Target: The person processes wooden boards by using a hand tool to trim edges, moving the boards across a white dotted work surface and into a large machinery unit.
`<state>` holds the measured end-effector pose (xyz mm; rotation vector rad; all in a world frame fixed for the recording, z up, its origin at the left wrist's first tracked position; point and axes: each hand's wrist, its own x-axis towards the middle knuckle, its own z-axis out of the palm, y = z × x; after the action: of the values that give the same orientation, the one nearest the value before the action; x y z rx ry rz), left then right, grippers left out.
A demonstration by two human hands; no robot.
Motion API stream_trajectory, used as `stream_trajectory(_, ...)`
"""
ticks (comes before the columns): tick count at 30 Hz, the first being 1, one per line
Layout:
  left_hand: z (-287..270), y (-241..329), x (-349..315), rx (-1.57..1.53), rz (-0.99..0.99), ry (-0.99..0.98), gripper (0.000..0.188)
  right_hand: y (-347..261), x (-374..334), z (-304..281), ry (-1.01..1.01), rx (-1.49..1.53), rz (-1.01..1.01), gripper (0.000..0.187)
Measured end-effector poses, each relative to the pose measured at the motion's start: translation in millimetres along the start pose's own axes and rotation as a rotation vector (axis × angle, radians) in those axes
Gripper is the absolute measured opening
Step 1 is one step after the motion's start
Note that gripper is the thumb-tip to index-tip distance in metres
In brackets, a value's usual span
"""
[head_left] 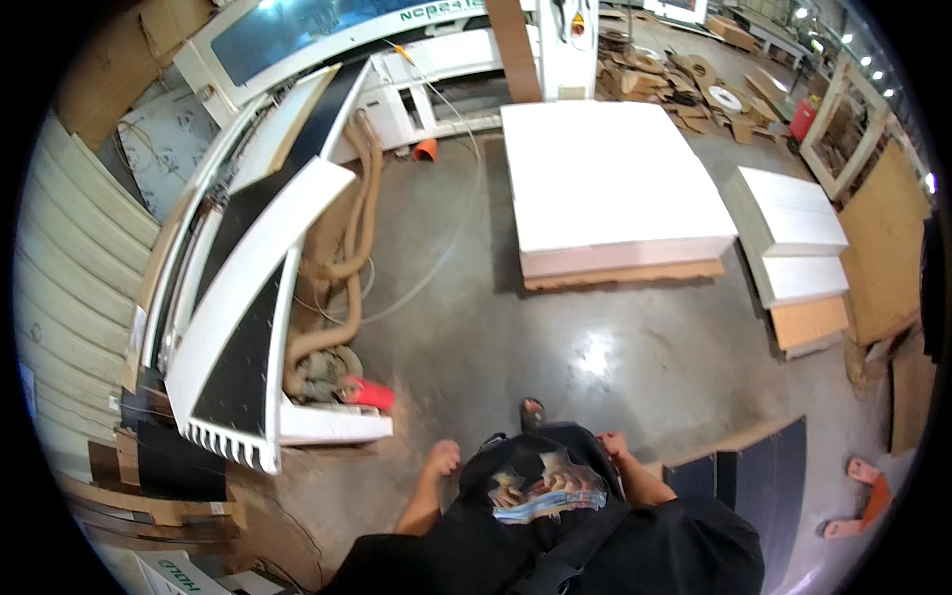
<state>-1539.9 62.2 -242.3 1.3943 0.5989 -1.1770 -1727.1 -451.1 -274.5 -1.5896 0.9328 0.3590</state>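
Observation:
My left hand [444, 457] hangs beside my body with its fingers curled in, and nothing shows in it. On the other side, my right hand [614, 444] is also loosely closed by the edge of my black shirt [635, 555], apparently holding nothing. Neither hand touches any of the things around. Ahead of me a large stack of white sheets [615, 178] rests low over the floor. To my left stands a long machine table, with a long white panel [263, 253] lying along its black surface [243, 367].
Brown hoses [362, 213] run beside the machine, near a red object [367, 394]. A smaller white stack [793, 218] stands at right. Cardboard scraps [684, 84] litter the far floor. Dark panels [769, 486] and an orange bracket [865, 504] lie at near right.

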Motion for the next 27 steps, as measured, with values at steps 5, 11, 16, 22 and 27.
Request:
stream_trajectory(5,-6,22,14,-0.024,-0.044,0.168,0.027,-232,158,4,-0.09,0.005,0.016,0.03)
stream_trajectory(11,-36,129,89,-0.163,-0.075,0.246,0.028,-470,315,60,-0.151,-0.074,-0.206,0.033)
stream_trajectory(16,-100,336,181,-0.268,0.095,0.111,0.032,-507,417,84,-0.165,-0.016,-0.214,0.039)
stream_trajectory(22,-126,688,290,0.234,0.536,0.162,0.035,-509,468,106,-0.098,0.231,0.11,0.036)
stream_trajectory(27,-85,942,273,0.133,0.835,0.131,0.034,-490,553,128,-0.096,-0.35,-0.099,0.039)
